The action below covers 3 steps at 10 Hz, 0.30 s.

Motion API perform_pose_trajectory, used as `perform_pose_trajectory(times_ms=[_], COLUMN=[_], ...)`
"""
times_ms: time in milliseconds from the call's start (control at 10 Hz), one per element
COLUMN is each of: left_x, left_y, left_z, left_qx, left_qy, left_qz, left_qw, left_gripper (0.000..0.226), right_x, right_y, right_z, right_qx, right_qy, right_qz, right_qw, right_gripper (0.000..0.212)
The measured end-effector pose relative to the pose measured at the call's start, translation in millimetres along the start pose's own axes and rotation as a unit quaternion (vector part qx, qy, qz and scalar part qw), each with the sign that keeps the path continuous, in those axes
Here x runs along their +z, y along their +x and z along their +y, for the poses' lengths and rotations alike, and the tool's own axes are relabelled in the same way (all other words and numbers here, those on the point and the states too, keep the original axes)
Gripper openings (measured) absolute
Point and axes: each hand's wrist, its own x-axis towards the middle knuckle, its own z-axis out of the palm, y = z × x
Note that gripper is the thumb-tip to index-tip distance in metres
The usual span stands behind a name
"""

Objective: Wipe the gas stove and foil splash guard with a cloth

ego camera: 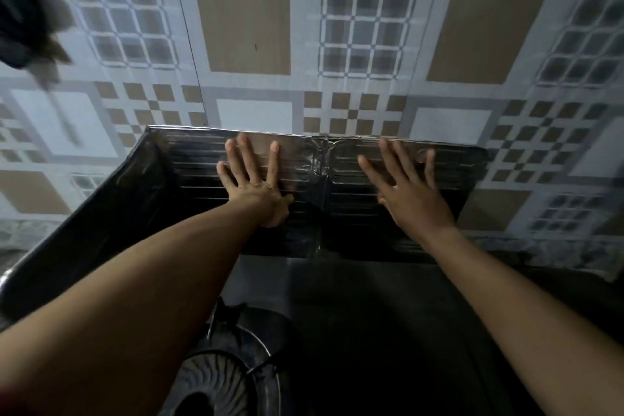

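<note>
The foil splash guard [189, 162] stands against the tiled wall, ribbed and dark, with a side panel folding toward me on the left. My left hand [253, 179] presses flat on its back panel with fingers spread. My right hand [405, 186] lies flat on the right half, fingers apart too. Neither hand holds anything, and no cloth is in sight. Below, the dark gas stove top [354, 314] shows a round burner [216, 382] with its pan support at the lower left.
A patterned tiled wall [243, 20] fills the background. A dark blurred object [23, 20] hangs at the upper left. A speckled counter edge [540, 253] runs to the right of the guard.
</note>
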Motion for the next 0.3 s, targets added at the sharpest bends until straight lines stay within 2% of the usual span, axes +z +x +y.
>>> perform_pose_trajectory(times_ms=[100,200,300], left_x=[-12.8,-44.1,-74.8], left_y=[-19.8,-54.6,-93.6], left_z=[2.3,2.2,-1.0], left_qx=[0.002,0.046,0.133], left_qy=[-0.007,-0.025,-0.086], left_qz=[-0.015,-0.029,0.038], left_qw=[1.000,0.998,0.987], left_gripper=[0.122,0.111,0.092], right_x=[-36.8,-96.8,-168.5], right_y=[-10.0,-19.9,-34.1], right_z=[-1.2,1.5,4.4], right_qx=[0.001,0.034,0.113], right_qy=[0.056,0.169,0.246], right_qz=[-0.044,-0.114,-0.104], right_qw=[0.997,0.978,0.957], right_gripper=[0.075,0.054,0.043])
